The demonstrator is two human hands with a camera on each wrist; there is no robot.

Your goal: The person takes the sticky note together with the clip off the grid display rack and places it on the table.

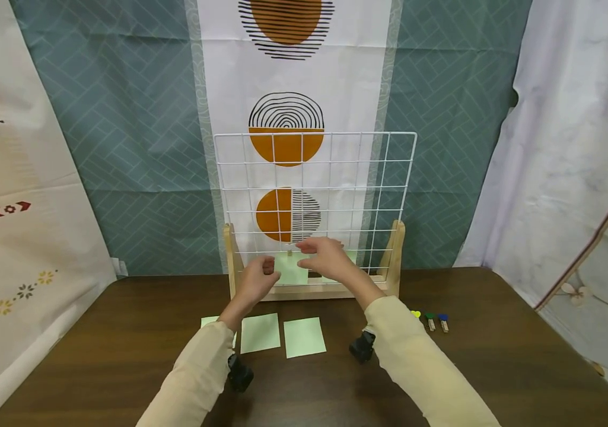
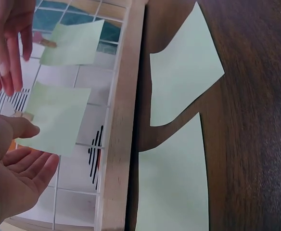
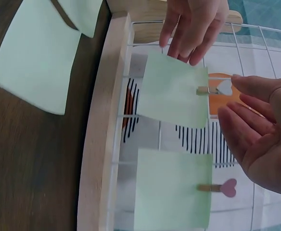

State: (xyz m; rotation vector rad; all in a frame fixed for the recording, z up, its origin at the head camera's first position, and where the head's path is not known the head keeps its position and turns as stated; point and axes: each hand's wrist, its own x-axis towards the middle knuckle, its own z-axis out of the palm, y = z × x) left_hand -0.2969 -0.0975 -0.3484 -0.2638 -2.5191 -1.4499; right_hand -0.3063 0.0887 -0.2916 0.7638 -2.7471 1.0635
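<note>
A dark brown wooden table [image 1: 122, 332] spans the near part of the scene. At its far side a white metal wire grid panel [image 1: 336, 133] stands upright in a pale wooden stand [image 1: 395, 252], whose side uprights and long base seem meant to stop so thin a frame tipping.

The right hand [image 1: 327, 258] hovers before the grid's lower part, fingers bent but unclenched, nothing between them. The left hand [image 1: 254, 281] is loosely curved and appears to grasp nothing.

Between them hangs a pale green square paper sheet [image 3: 172, 91], low on the grid; the hands probably flank it to steady it. Whether the left fingertips touch its left edge, I cannot tell. A matching green sheet [image 3: 173, 190] hangs to its right. Three loose green paper squares [image 1: 305, 338] lie in a near row, spaced apart, likely for easy lifting.

A small wooden clip with a white heart [image 3: 223, 88], close to the right thumb, fixes the first sheet's top edge; a pink-hearted clip [image 3: 227, 188] fixes the other. Three wooden clips with yellow, green and blue tops [image 1: 430, 322] lie at right, presumably within the right hand's reach.
</note>
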